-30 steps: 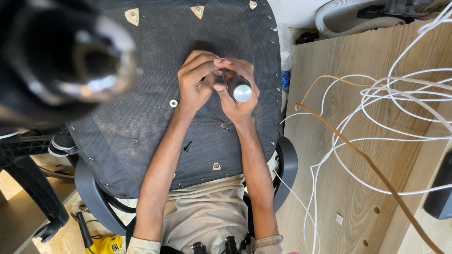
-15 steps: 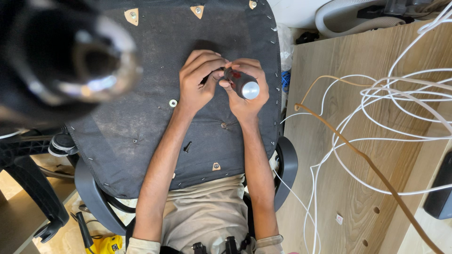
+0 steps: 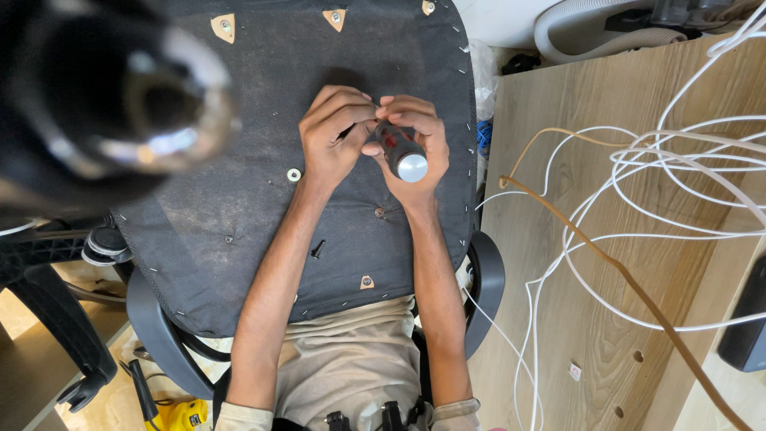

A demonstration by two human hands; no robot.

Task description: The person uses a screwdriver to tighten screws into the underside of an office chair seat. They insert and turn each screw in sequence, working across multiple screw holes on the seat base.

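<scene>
An upturned office chair seat (image 3: pixel 239 199), covered in dark dusty fabric, lies across my lap. My right hand (image 3: pixel 419 148) is shut on a short dark screwdriver (image 3: pixel 401 152) with a round silver end cap, held over the middle of the seat. My left hand (image 3: pixel 333 132) pinches at the tool's tip, fingers curled; what it pinches is hidden. A loose black screw (image 3: pixel 317 250) lies on the fabric beside my left forearm. A silver washer (image 3: pixel 294 174) sits left of my left wrist.
A blurred black and chrome chair column (image 3: pixel 120 104) fills the upper left. A wooden board (image 3: pixel 606 239) on the right carries tangled white wires (image 3: pixel 678 183) and a tan cable (image 3: pixel 622 275). A yellow tool (image 3: pixel 182 415) lies on the floor at bottom left.
The screwdriver has turned slightly in my right hand, its silver cap shifting. Both hands stay over the same spot on the seat.
</scene>
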